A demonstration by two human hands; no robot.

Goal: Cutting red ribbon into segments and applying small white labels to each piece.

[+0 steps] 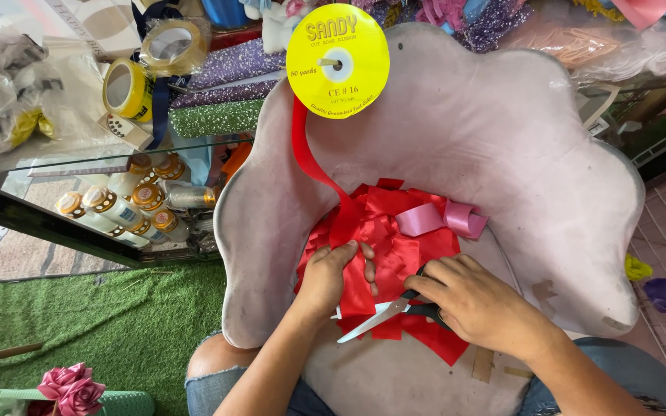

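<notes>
A red ribbon [314, 166] runs from a yellow spool [338, 61] down to a heap of red pieces [395, 246] on a grey chair [502, 154], where the left hand [333, 273] pinches it and the right hand [475, 300] grips open scissors [383, 316] beside a pink piece [441, 218].

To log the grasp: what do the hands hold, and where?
Right hand holds metal scissors by black handles; left hand pinches shiny red satin ribbon near its cut end.
</notes>
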